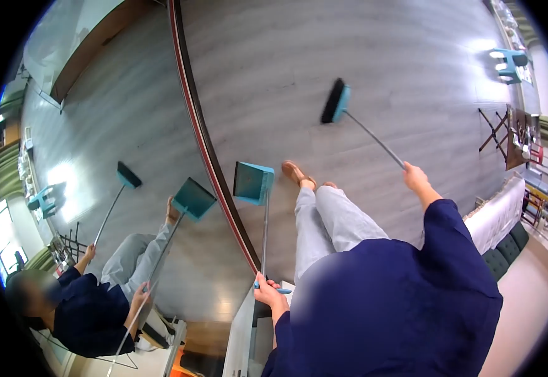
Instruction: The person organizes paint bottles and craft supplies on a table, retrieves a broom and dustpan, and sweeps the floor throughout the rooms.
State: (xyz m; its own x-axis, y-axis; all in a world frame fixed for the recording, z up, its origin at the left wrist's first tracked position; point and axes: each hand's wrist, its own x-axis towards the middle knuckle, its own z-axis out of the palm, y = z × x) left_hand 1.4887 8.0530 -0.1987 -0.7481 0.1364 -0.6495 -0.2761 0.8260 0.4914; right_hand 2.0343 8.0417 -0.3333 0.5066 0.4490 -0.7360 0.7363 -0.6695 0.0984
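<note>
My right hand (pixel 416 178) is closed round the grey pole of a broom (pixel 344 104). The broom's teal head with black bristles rests on the floor ahead of my feet, turned to the left. In my left hand (pixel 270 294) is the upper end of a long-handled dustpan (pixel 254 183), and blue handle parts show at my fingers. Its teal pan stands beside the mirror's edge, left of my brown shoe (pixel 297 173). A clear gap of floor separates broom head and pan.
A large mirror (pixel 129 113) with a dark and red frame (pixel 192 113) fills the left side and reflects me, the broom and the dustpan. To the right are a teal stool (pixel 508 66), a folding table (pixel 520 135) and a sofa with dark green cushions (pixel 505 252).
</note>
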